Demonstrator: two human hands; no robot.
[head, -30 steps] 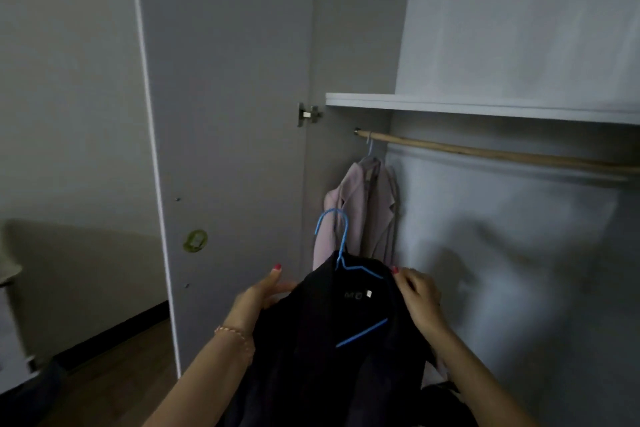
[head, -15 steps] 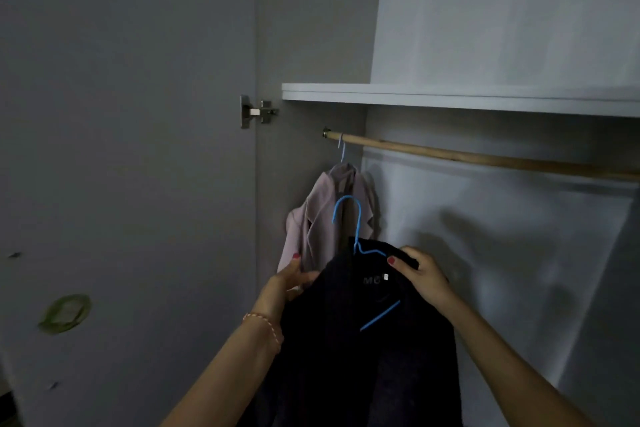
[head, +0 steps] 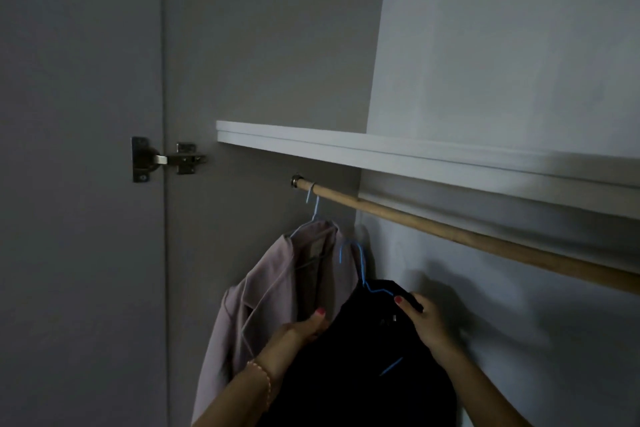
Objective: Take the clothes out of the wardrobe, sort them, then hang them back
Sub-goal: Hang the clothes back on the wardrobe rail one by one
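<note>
Black garment [head: 360, 367] on its blue hanger [head: 363, 274] held up below the wooden rail [head: 485, 239], hook not yet over it, my left hand [head: 298, 333] gripping its left shoulder, my right hand [head: 426, 322] curled over the collar, pink coat [head: 263, 295] hanging just beside, shelf [head: 381, 152] above, door hinge [head: 166, 159] at left.

The black garment [head: 360, 367] runs off the bottom edge. It hides most of the blue hanger [head: 362, 270] and the fingers of the left hand [head: 298, 333]. The wooden rail [head: 450, 229] is cut off at right. The collar label is unreadable.
</note>
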